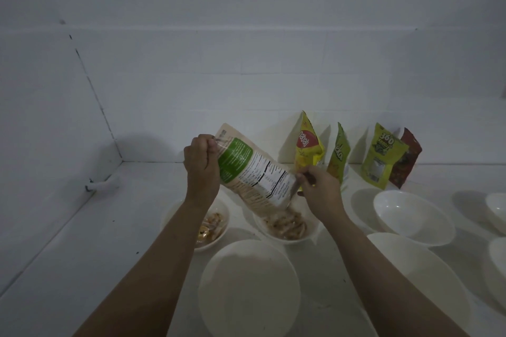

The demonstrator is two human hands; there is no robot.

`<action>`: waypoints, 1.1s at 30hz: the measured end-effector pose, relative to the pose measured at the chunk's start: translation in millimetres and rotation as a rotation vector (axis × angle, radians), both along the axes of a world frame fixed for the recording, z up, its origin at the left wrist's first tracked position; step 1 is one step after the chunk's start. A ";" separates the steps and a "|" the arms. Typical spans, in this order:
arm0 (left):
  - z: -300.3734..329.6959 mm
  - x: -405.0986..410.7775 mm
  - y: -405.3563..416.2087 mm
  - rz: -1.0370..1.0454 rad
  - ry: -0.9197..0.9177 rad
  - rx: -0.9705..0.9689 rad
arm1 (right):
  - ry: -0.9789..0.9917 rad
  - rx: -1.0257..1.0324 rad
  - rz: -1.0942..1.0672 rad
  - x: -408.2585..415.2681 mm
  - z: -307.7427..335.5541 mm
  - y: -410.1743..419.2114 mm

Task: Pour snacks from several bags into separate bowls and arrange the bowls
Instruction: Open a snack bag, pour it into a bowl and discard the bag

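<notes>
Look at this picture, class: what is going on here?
A person tips a beige-and-green snack bag over a white bowl, and snacks fall in. The left hand grips the raised bottom end; the right hand pinches the mouth. Another bowl already holds snacks. Four bags lean against the wall.

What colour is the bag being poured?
Beige bag with a green panel and a white label, seen in the head view.

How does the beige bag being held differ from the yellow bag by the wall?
The beige bag is gripped by the left hand and right hand, tipped mouth-down over a bowl; the yellow bag stands upright, untouched. The beige bag looks larger. Both are snack packets.
</notes>
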State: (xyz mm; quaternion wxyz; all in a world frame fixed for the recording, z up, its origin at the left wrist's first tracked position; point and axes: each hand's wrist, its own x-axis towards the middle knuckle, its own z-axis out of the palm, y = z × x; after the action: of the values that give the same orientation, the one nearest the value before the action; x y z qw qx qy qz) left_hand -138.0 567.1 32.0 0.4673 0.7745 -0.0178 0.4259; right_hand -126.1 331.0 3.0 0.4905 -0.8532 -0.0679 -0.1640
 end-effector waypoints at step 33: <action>0.5 4.3 -47.1 -0.653 0.418 -0.550 | -0.119 0.577 0.057 -11.7 56.2 20.4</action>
State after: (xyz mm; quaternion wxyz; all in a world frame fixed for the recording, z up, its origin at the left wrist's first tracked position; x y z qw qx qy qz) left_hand -133.7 520.0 32.5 0.7580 0.6451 -0.0524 0.0806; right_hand -137.8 351.5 59.2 0.7124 -0.6651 -0.0710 -0.2124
